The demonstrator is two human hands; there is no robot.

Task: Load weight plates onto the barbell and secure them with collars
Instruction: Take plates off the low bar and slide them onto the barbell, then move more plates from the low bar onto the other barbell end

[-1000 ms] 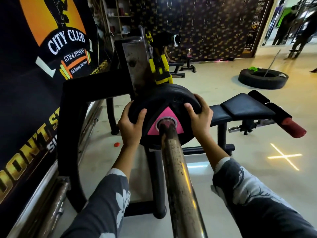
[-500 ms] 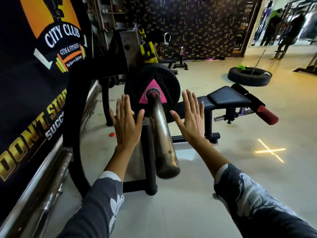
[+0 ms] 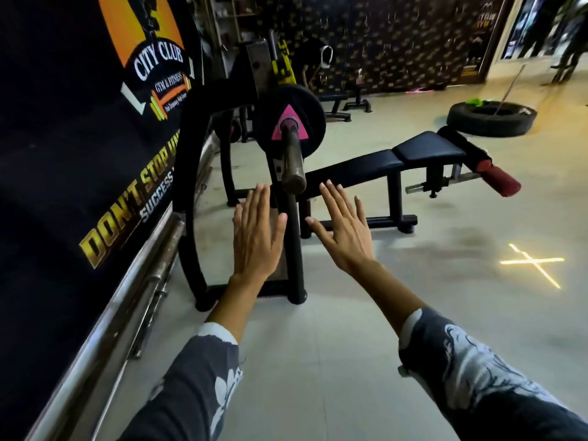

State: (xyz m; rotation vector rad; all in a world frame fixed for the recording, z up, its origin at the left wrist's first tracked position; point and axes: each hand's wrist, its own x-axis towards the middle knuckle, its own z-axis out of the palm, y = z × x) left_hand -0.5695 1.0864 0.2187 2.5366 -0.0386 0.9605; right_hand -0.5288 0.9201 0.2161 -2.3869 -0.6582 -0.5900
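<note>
Plate [image 3: 311,111] sits far in on the barbell [image 3: 291,157], by the rack upright [image 3: 258,71] — bare bar end juts toward the camera. Left hand [image 3: 256,240] and right hand [image 3: 345,237] flank that end, flat, grip released, holding nothing. Next, imo: check the plate's flush, then slide a collar — none in view — tight vs. it.

Left wall: black banner [image 3: 95,128], orange emblem, gold and white lettering; steel rail [image 3: 133,281] along its foot.
Far wall [image 3: 397,43]: black, gold repeat pattern.
Floor [image 3: 350,338]: pale, smooth; bright cross of light [image 3: 534,263] at right.
Furniture: black padded bench [image 3: 426,151] with red-tipped roller; black tyre [image 3: 490,124] lying flat beyond it; shelving [image 3: 230,23] in the far left corner.
</note>
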